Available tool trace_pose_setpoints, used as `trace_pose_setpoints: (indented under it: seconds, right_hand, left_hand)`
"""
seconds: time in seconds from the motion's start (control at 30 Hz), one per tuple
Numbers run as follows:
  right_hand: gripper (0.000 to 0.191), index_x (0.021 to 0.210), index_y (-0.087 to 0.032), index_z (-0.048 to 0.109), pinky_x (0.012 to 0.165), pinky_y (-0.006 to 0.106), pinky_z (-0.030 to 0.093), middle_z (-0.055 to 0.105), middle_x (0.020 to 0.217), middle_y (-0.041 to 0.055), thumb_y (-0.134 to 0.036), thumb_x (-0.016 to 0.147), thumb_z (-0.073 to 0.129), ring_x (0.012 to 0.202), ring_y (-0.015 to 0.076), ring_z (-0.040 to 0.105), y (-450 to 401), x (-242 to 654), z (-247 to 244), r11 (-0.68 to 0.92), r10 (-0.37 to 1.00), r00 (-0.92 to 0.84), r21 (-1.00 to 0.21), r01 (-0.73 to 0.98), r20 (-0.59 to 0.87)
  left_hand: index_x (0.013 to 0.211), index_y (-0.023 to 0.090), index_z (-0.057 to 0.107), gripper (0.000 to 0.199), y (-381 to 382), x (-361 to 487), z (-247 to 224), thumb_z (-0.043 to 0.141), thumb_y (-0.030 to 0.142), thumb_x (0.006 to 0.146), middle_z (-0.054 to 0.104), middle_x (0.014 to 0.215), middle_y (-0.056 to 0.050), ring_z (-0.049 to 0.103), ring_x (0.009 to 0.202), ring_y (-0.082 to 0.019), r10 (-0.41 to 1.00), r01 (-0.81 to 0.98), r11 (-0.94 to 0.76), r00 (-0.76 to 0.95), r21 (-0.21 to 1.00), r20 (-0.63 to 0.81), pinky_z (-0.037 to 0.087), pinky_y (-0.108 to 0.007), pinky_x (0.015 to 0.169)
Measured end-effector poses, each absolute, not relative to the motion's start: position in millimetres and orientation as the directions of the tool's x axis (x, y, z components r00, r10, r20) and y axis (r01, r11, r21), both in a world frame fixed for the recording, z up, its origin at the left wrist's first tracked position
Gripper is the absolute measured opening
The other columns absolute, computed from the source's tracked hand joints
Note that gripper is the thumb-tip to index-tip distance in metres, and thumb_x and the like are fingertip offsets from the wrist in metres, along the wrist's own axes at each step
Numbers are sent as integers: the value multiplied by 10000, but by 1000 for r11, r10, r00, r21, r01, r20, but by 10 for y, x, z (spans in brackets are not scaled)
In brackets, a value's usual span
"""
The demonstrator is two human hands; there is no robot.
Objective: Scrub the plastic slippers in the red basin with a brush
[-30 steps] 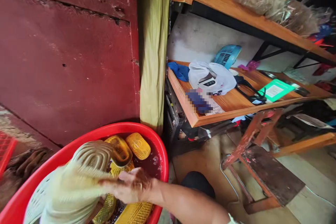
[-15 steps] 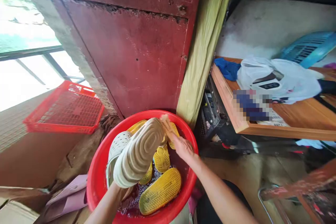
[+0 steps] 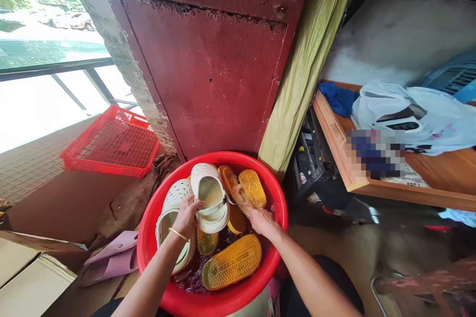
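A round red tub [image 3: 283,228] holds dark, foamy water [image 3: 195,280], several yellow slippers [image 3: 232,263] and a 2nd white clog [image 3: 177,194] lying against the left inner wall. Above the water, near the tub's middle, the left hand [image 3: 186,217] grips 1 white clog [image 3: 204,172] by its side, the foot opening facing up. The right hand [image 3: 263,222] is closed round a tan brush [image 3: 241,198] whose bristles reach in among the yellow slippers; its grip hides the handle. Left of the tub sits a red crate [image 3: 122,144] with a grid floor, and on the right a wooden tray-like table [image 3: 416,195] carries a white plastic bag [image 3: 394,104] and a blue cloth [image 3: 339,99]. The tub's far rim is close to the foot of the maroon door [image 3: 208,84]; I cannot tell if they touch. Purple slippers [image 3: 118,260] lie just beside its left rim. Inside, water shows between the near yellow sole and the front wall; outside, floor [image 3: 334,237] stretches between the right rim and the table.
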State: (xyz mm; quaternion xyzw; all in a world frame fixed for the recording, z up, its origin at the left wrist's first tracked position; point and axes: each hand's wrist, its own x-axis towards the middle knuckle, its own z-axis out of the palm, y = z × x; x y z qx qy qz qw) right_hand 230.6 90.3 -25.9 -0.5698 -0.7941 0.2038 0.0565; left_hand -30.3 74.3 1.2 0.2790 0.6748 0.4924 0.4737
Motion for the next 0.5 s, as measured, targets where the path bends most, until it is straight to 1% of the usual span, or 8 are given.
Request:
trace_pose_setpoints:
  seconds: [0.07, 0.17, 0.2, 0.27, 0.33, 0.37, 0.43, 0.5]
  right_hand:
    - [503, 1448, -207, 614, 942, 388, 556, 769, 1210, 132, -154, 967, 476, 1090, 264, 736, 963, 2337, -159, 263, 931, -343, -424, 867, -124]
    - [511, 1508, -210, 549, 1010, 360, 528, 713, 1347, 115, -220, 1009, 440, 1200, 242, 686, 899, 2346, 62, 295, 920, -384, -510, 808, -75]
    - [517, 1520, -238, 536, 995, 354, 533, 721, 1338, 97, -243, 1011, 448, 1185, 242, 693, 829, 2340, 141, 318, 905, -419, -540, 779, -71]
    - [499, 1499, -325, 555, 903, 352, 557, 774, 1224, 52, -285, 1009, 468, 1068, 254, 738, 657, 2315, 272, 369, 853, -511, -572, 733, -104]
    - [475, 1466, -385, 574, 807, 349, 551, 807, 1082, 28, -302, 1009, 476, 936, 265, 764, 525, 2278, 340, 406, 796, -578, -548, 731, -180]
    - [460, 1447, -392, 588, 783, 345, 539, 810, 1038, 25, -303, 1009, 481, 900, 267, 765, 501, 2251, 343, 411, 779, -588, -532, 740, -217]
    - [424, 1408, -347, 618, 776, 339, 517, 808, 1010, 46, -292, 1010, 483, 894, 272, 761, 558, 2170, 300, 378, 787, -562, -521, 765, -254]
    - [395, 1365, -252, 642, 792, 338, 503, 797, 1048, 102, -254, 1022, 444, 947, 281, 750, 717, 2051, 222, 298, 839, -483, -530, 794, -252]
  left_hand:
    - [1331, 165, 523, 704, 748, -281, -50, 709, 343, 675, 721, 1008, -74, 702, 913, -260, 853, -84, 330, -401, 940, -335, 561, -389, 779]
    - [1406, 154, 444, 776, 775, -209, -172, 718, 352, 707, 715, 1101, -106, 697, 1014, -268, 887, -25, 251, -394, 968, -240, 553, -421, 918]
    - [1411, 154, 440, 777, 790, -191, -207, 718, 357, 715, 708, 1140, -117, 691, 1050, -273, 894, 11, 230, -398, 973, -207, 546, -430, 949]
    - [1426, 139, 422, 778, 819, -176, -261, 699, 352, 731, 679, 1230, -147, 667, 1133, -287, 901, 84, 202, -407, 976, -151, 525, -448, 1007]
    - [1435, 123, 416, 766, 825, -170, -297, 660, 343, 742, 641, 1301, -173, 635, 1207, -301, 910, 177, 185, -402, 967, -101, 501, -469, 1056]
    - [1424, 125, 435, 746, 811, -158, -313, 643, 338, 741, 627, 1321, -177, 617, 1238, -312, 920, 245, 172, -385, 954, -67, 487, -485, 1078]
    - [1384, 147, 495, 694, 745, -95, -347, 621, 329, 727, 605, 1349, -175, 575, 1296, -342, 952, 412, 97, -304, 906, 37, 452, -530, 1120]
    - [1366, 167, 529, 664, 641, 13, -387, 608, 320, 725, 569, 1396, -177, 523, 1353, -364, 973, 540, -36, -175, 841, 153, 416, -572, 1153]
